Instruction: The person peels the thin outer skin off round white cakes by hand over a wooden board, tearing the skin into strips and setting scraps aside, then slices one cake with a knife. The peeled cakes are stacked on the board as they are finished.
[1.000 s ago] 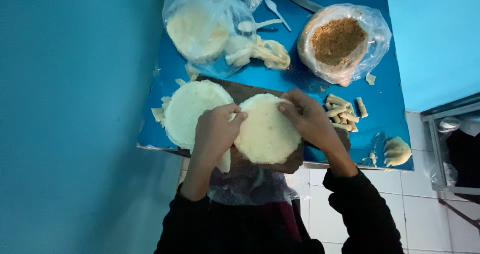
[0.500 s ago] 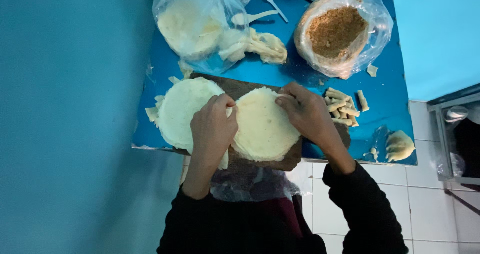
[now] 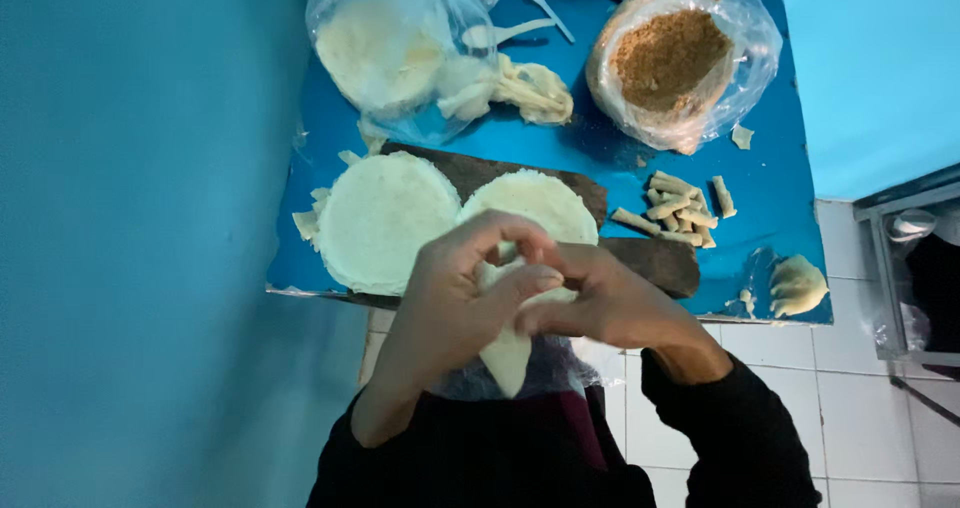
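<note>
My left hand [image 3: 450,303] and my right hand [image 3: 600,303] meet in front of my chest and pinch a pale piece of dough [image 3: 507,353] folded into a cone, its point hanging downward. Behind the hands a round flat dough disc [image 3: 535,205] lies on a dark wooden board [image 3: 655,260]. A second disc, on top of a stack of dough discs [image 3: 380,218], sits to its left on the board's left end.
The blue table [image 3: 770,183] carries a plastic bag of brown crumbly filling [image 3: 675,58], a bag with pale dough [image 3: 385,48], a white spoon [image 3: 545,3], several rolled dough sticks [image 3: 675,208] and a dough lump [image 3: 797,285]. A blue wall stands at left, white tiles below.
Both hands have lifted off the right disc on the board and come toward my body, now holding a piece of dough folded into a cone.
</note>
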`<state>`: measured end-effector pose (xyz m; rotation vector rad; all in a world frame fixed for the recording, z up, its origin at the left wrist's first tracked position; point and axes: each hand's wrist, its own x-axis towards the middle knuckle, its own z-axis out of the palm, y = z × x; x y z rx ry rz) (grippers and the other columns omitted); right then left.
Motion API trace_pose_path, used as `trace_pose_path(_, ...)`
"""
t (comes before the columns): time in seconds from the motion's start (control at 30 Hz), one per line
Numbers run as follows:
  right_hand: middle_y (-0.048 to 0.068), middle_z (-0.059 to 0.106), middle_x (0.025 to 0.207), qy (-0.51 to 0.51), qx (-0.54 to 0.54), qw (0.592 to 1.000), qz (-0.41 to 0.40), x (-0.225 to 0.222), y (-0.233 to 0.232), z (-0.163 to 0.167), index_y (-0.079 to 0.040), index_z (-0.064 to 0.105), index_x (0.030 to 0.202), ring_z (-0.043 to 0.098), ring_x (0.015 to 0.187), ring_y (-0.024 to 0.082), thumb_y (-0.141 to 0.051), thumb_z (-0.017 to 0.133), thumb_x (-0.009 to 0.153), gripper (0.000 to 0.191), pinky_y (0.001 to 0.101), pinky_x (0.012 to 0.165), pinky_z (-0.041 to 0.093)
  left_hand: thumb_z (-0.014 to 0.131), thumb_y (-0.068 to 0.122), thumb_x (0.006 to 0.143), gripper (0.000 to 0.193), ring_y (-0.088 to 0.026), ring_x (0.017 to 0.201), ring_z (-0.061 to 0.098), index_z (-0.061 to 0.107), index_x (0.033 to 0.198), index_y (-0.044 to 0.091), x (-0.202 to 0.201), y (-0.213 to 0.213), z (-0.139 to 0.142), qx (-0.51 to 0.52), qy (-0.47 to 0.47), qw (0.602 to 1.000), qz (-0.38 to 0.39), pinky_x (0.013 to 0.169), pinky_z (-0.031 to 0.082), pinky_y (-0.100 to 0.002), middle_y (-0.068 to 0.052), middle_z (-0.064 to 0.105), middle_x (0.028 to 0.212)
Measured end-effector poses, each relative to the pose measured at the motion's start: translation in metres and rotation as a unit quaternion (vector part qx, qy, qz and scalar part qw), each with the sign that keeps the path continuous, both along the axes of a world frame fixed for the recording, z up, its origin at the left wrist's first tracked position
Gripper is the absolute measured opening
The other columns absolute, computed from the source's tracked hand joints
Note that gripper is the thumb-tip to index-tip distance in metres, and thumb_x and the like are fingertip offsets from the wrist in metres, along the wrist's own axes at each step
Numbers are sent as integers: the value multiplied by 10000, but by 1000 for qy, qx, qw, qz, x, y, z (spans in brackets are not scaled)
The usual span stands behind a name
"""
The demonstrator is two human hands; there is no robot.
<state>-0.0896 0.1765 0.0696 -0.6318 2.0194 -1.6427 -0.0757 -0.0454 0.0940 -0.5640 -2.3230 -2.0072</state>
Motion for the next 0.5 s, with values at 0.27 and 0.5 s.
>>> trace_pose_path(0.27,28,748,959,-108,-133,971,-168,-10,29,-9,-28,714,1067,706,884,107,6,728,895,176,277,807,571,790,113,883,231,-38,735,629,724,1071,-5,-5,-16,-15,118,-184,976,-18,638,511,-222,6,723,914)
trace_pose_path(0.5,58,759,943,0,-30,975,-220,-31,28,15,-12,729,1020,703,849,107,-12,731,926,94,284,752,577,797,157,907,148,-58,683,602,786,1009,51,-26,-11,-4,-22,-122,992,37,614,504,-255,-25,735,765)
